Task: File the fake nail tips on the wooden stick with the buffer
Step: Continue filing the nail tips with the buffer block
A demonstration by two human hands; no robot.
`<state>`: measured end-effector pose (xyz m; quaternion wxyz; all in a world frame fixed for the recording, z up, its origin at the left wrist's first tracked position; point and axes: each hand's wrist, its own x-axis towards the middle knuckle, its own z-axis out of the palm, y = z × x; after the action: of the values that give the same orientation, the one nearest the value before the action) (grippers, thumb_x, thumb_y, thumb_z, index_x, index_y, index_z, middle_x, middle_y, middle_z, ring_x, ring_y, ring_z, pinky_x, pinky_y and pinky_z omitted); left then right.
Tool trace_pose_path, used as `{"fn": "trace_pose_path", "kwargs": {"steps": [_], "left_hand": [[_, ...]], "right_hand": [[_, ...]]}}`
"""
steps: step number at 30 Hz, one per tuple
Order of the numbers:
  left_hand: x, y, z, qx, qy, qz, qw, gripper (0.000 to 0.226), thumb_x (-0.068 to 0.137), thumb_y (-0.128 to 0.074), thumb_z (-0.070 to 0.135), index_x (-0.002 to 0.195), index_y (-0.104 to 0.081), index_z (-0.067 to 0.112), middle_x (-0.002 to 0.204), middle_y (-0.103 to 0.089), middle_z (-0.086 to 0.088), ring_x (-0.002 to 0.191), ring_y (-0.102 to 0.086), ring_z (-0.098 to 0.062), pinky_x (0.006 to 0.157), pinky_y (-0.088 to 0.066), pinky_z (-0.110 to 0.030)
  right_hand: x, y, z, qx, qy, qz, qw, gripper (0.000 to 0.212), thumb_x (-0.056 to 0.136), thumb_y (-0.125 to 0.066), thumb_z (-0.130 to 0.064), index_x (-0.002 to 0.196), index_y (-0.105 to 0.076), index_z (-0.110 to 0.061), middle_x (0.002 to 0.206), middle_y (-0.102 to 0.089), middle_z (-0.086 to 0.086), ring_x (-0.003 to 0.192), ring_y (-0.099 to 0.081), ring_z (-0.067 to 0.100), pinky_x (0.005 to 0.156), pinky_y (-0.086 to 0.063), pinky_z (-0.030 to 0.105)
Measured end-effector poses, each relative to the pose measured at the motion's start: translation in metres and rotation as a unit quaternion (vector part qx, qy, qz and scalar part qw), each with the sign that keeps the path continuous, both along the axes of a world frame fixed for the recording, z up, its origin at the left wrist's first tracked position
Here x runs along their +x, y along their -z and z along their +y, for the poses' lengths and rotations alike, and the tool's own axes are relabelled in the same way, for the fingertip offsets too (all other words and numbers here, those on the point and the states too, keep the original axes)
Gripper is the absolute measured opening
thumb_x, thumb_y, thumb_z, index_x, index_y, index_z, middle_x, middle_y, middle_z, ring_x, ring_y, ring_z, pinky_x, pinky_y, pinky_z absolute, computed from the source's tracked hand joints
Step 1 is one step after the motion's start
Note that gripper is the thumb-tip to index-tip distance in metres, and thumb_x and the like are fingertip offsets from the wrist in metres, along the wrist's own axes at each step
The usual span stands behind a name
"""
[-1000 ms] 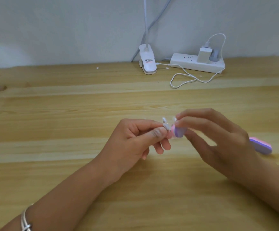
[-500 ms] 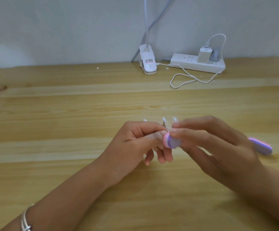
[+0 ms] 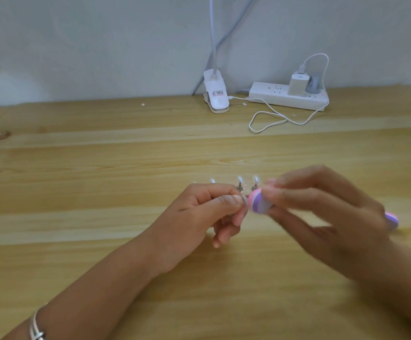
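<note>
Mid-stroke: the buffer's tip works back and forth beside the rightmost nail tips.

Over the last second the pink-and-purple buffer (image 3: pixel 258 202) has slid left and down toward the left hand's thumb and then come a little way back. The right hand (image 3: pixel 322 217) is now smeared with motion, so filing looks to be underway rather than finished. That hand pinches the buffer between thumb and fingers, and the left hand (image 3: pixel 199 212) has its fingers curled and pinches the holder just above the near-centre of the table (image 3: pixel 101 168). The clear fake nail tips (image 3: pixel 240 180) stand in a row just above its knuckles (a third one further left has come into sight). The wooden stick is buried in the left fist. Blur hides whether the buffer actually touches a tip, though it probably does, and the right hand covers the buffer's middle.
</note>
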<state>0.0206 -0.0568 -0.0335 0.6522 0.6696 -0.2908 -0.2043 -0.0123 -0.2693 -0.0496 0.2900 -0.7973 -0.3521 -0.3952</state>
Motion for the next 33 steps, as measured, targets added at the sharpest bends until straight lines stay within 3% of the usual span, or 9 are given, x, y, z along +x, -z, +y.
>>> {"fn": "trace_pose_path", "kwargs": {"steps": [5,8,13,16,21,24,27,30,33], "left_hand": [[0.001,0.0,0.0,-0.014,0.033,0.085,0.996,0.033,0.093,-0.038,0.019,0.061,-0.047,0.02,0.052,-0.034,0.004,0.051,-0.035,-0.017,0.051,-0.039,-0.025],[0.001,-0.001,0.001,-0.025,0.053,0.131,0.99,0.032,0.093,-0.037,0.02,0.063,-0.046,0.019,0.051,-0.032,0.004,0.05,-0.035,-0.016,0.05,-0.038,-0.024],[0.001,-0.001,0.001,-0.053,0.096,0.193,0.975,0.031,0.093,-0.039,0.019,0.063,-0.046,0.017,0.049,-0.03,0.004,0.047,-0.034,-0.014,0.048,-0.036,-0.024],[0.004,-0.002,0.002,-0.052,0.098,0.202,0.973,0.032,0.092,-0.04,0.02,0.06,-0.047,0.02,0.048,-0.03,0.005,0.047,-0.033,-0.014,0.047,-0.034,-0.025],[0.004,-0.001,0.005,-0.066,0.135,0.211,0.966,0.027,0.091,-0.048,0.025,0.064,-0.052,0.02,0.05,-0.03,0.007,0.047,-0.031,-0.011,0.047,-0.035,-0.022],[0.007,0.0,0.006,-0.065,0.128,0.206,0.968,0.026,0.09,-0.048,0.027,0.064,-0.051,0.021,0.052,-0.028,0.008,0.049,-0.028,-0.012,0.047,-0.033,-0.022],[0.007,0.0,0.006,-0.077,0.139,0.22,0.963,0.027,0.089,-0.048,0.027,0.064,-0.053,0.022,0.051,-0.03,0.009,0.047,-0.03,-0.01,0.047,-0.032,-0.022],[0.006,-0.002,0.008,-0.083,0.178,0.222,0.955,0.028,0.092,-0.045,0.023,0.066,-0.052,0.02,0.051,-0.032,0.01,0.047,-0.031,-0.01,0.047,-0.033,-0.022],[0.008,-0.004,0.01,-0.087,0.183,0.21,0.956,0.027,0.093,-0.044,0.022,0.067,-0.05,0.018,0.051,-0.032,0.01,0.048,-0.028,-0.013,0.047,-0.034,-0.022]], "right_hand": [[0.003,0.001,-0.002,-0.02,0.013,0.002,1.0,0.026,0.092,-0.069,-0.003,0.117,-0.064,-0.009,0.098,-0.065,0.007,0.093,-0.068,0.016,0.083,-0.055,0.029],[0.0,-0.001,0.003,0.01,-0.007,-0.002,1.0,0.027,0.094,-0.067,-0.003,0.119,-0.068,-0.013,0.105,-0.062,0.001,0.102,-0.065,0.009,0.089,-0.052,0.022],[0.0,0.004,0.001,-0.051,-0.002,-0.002,0.999,0.039,0.087,-0.07,0.008,0.12,-0.067,-0.011,0.108,-0.062,0.002,0.1,-0.066,0.018,0.09,-0.053,0.027],[0.002,-0.001,0.001,-0.004,-0.004,0.004,1.0,0.024,0.091,-0.068,0.002,0.113,-0.063,-0.006,0.105,-0.062,0.003,0.101,-0.066,0.012,0.089,-0.053,0.025],[-0.001,0.008,0.003,-0.064,-0.014,-0.016,0.998,0.04,0.085,-0.07,0.01,0.12,-0.067,-0.009,0.111,-0.061,0.004,0.108,-0.063,0.016,0.098,-0.048,0.024],[0.006,-0.001,-0.002,-0.006,0.017,-0.004,1.0,0.03,0.091,-0.064,0.004,0.117,-0.066,-0.01,0.104,-0.061,0.01,0.106,-0.062,0.01,0.094,-0.05,0.022],[-0.007,0.004,0.013,0.01,-0.048,0.009,0.999,0.022,0.096,-0.063,0.001,0.117,-0.062,-0.006,0.114,-0.062,0.0,0.115,-0.06,0.004,0.1,-0.046,0.019],[-0.007,0.002,0.01,-0.02,-0.026,0.035,0.999,0.025,0.101,-0.06,-0.014,0.121,-0.065,-0.029,0.115,-0.06,-0.009,0.111,-0.06,0.0,0.098,-0.045,0.013],[0.002,-0.002,0.002,0.004,0.0,0.002,1.0,0.032,0.091,-0.064,0.008,0.115,-0.065,-0.013,0.107,-0.058,0.001,0.105,-0.06,0.013,0.095,-0.047,0.02]]}}
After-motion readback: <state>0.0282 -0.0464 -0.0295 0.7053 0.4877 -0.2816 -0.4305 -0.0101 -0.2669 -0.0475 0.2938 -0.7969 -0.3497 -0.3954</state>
